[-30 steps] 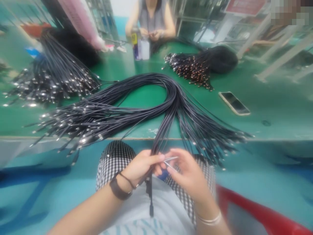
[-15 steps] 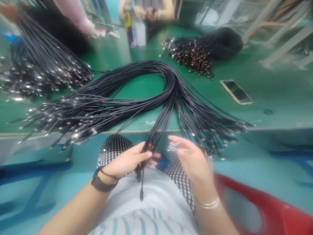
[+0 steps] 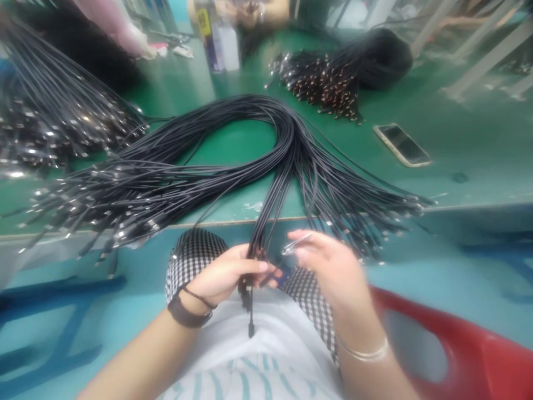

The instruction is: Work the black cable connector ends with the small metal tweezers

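The right hand point(image 3: 328, 264) is sitting farther from the left hand point(image 3: 233, 272) now; a second ago its tool point(image 3: 296, 244) was reaching right up to the left thumb. The view is tipping down too, so things on the table point(image 3: 478, 191) are showing higher up.

The cables point(image 3: 250, 104) are looking black, long and thin. Most are lying on the green table, bending round in a big loop. Shiny little ends are sticking out in a bunch at the left, and more are fanning out at the right, both hanging over the front edge. Some cables are running down over the lap into the left hand, which is squeezing them between thumb and fingers and hiding part of them. One plug point(image 3: 251, 329) is dangling lowest, in front of the white shirt point(image 3: 266, 314). The right hand is pinching the tool, which is looking silver, like tweezers; its tips are too blurry to tell apart.

Behind the loop, one pile point(image 3: 62, 119) is lying at the left and another pile point(image 3: 333, 78) at the right. A can point(image 3: 208, 36) and a bottle point(image 3: 229, 50) are standing side by side, near another person's hands point(image 3: 250, 12). A phone point(image 3: 403, 144) is lying to the right. A red chair point(image 3: 478, 350) is showing below it.
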